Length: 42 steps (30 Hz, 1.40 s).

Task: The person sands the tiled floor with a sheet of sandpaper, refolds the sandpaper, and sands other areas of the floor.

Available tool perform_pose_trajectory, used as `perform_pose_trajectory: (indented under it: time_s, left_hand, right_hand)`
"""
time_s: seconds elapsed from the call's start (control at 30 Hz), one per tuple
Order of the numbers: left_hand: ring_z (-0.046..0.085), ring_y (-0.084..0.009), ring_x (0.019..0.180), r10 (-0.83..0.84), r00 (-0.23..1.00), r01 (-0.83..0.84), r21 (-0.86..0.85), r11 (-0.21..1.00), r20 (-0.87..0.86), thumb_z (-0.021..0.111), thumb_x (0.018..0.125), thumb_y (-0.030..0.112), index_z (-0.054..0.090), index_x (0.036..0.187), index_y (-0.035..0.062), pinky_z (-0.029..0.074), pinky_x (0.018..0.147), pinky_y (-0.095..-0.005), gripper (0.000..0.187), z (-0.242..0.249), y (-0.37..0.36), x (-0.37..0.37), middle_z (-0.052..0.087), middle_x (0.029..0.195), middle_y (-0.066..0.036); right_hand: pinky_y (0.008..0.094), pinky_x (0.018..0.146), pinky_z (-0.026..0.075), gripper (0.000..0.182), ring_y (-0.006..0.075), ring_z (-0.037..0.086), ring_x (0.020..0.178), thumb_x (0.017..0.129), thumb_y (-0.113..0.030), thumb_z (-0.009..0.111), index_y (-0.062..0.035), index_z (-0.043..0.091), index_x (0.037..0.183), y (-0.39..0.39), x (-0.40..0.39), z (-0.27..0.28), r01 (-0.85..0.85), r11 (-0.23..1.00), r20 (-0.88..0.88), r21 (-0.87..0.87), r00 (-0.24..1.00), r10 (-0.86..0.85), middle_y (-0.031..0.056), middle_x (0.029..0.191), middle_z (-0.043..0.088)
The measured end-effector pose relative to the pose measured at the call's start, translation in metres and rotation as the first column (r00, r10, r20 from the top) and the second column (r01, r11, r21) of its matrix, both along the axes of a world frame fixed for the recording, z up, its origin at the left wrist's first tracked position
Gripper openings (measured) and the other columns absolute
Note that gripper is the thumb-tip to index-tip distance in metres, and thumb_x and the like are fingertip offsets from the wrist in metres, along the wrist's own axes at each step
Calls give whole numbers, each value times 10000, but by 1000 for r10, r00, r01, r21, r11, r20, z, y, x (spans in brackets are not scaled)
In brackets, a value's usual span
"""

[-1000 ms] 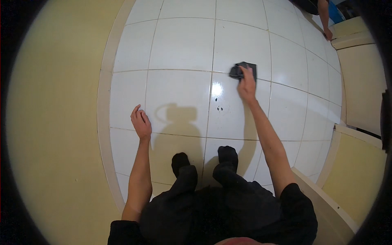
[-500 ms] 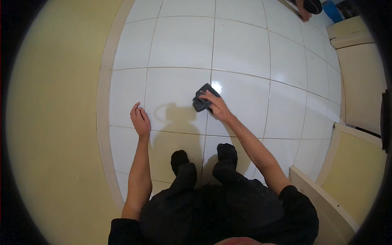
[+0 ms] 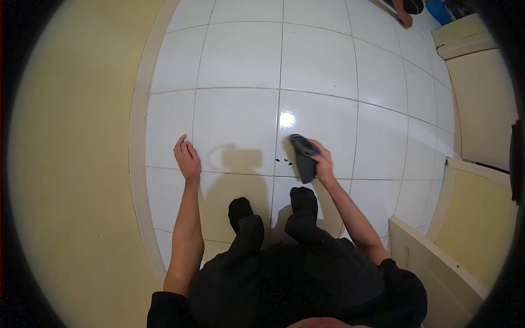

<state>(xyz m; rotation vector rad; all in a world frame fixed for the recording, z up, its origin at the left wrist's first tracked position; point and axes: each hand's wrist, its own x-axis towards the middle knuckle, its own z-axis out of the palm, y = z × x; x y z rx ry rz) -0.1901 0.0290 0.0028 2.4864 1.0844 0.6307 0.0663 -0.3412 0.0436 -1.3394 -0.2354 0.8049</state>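
My right hand (image 3: 324, 162) is closed around a dark grey folded cloth (image 3: 304, 158), held tilted close over the white tiled floor (image 3: 235, 60) in front of my right foot. Several small dark bits (image 3: 285, 160) lie on the tile just left of the cloth. Off to the left, my left hand (image 3: 188, 159) hangs over the tiles with nothing in it, its fingers loosely bent and apart.
My feet in black socks (image 3: 304, 201) stand on the tiles. A pale yellow wall (image 3: 76, 164) runs along the left, edged by a skirting (image 3: 139, 126). At the right is a cream door edge (image 3: 432, 251). Another person's foot (image 3: 404, 19) shows at top right near a blue object (image 3: 441, 12).
My right hand has drawn the cloth back toward me and to the right, turning it more upright. Small dark bits now show on the tile. My left hand has hardly moved.
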Motion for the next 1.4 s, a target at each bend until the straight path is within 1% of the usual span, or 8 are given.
perform_pose_trajectory:
  time_s: [0.17,0.4,0.43,0.5,0.63,0.83,1.27,1.4]
  left_hand:
    - [501,-364,1264,3,999,-2,-32,999,37,461,1050,92,579,1042,-17,429,1053,-483,161,-1,-2,0,570,1441,-152]
    - [477,-354,1287,22,1000,-22,-53,998,0,453,1053,100,578,1059,-16,427,1059,-469,171,4,-4,2,555,1466,-135]
    - [474,-353,1291,19,1000,-19,-55,998,-8,452,1053,100,577,1062,-15,425,1061,-468,170,4,-4,3,554,1466,-135]
    - [474,-353,1291,20,1000,-21,-56,998,-17,449,1053,100,576,1066,-13,423,1066,-467,170,6,-4,4,554,1465,-136]
    - [484,-358,1281,7,1000,-8,-40,999,-28,450,1053,99,575,1067,-14,421,1070,-472,169,0,0,2,558,1456,-144]
    - [486,-366,1272,12,1000,-12,-37,999,-12,455,1053,100,567,1059,-27,420,1069,-481,170,3,-3,3,556,1444,-165]
    - [483,-352,1286,29,999,-30,-32,999,-38,458,1049,114,578,1044,-6,412,1079,-474,169,-1,-1,2,557,1452,-140]
    - [492,-357,1274,26,999,-27,-39,999,-38,457,1049,111,582,1043,-6,414,1074,-479,171,2,-1,3,561,1446,-151]
  right_hand:
    - [343,1099,459,530,257,641,1204,843,-65,495,119,611,1326,-99,-19,19,456,883,196,-115,882,-430,181,1287,688]
    - [390,1159,413,516,292,590,1313,934,-34,476,100,542,1428,-164,-61,1,673,700,342,-241,734,-588,197,1397,636]
    - [470,1228,328,539,389,497,1431,923,-12,481,73,533,1453,-162,-56,-16,583,676,593,-451,762,-261,232,1438,600]
    - [547,1268,234,575,481,393,1487,900,2,499,39,527,1473,-167,-47,-31,518,611,757,-598,616,218,264,1459,562]
    - [573,1279,203,614,507,338,1503,886,5,511,19,502,1499,-169,9,-51,487,705,812,-515,540,220,258,1504,520]
    - [490,1257,282,545,477,391,1488,980,-186,729,-31,542,1468,-126,123,-70,573,686,849,-450,513,128,231,1495,555]
    - [460,1214,377,512,472,432,1468,895,21,596,-45,596,1402,-10,178,-74,444,802,839,-401,529,127,271,1553,500]
    - [481,1266,329,528,435,455,1457,826,89,581,-18,614,1342,9,156,-58,284,899,857,-335,489,165,243,1374,618]
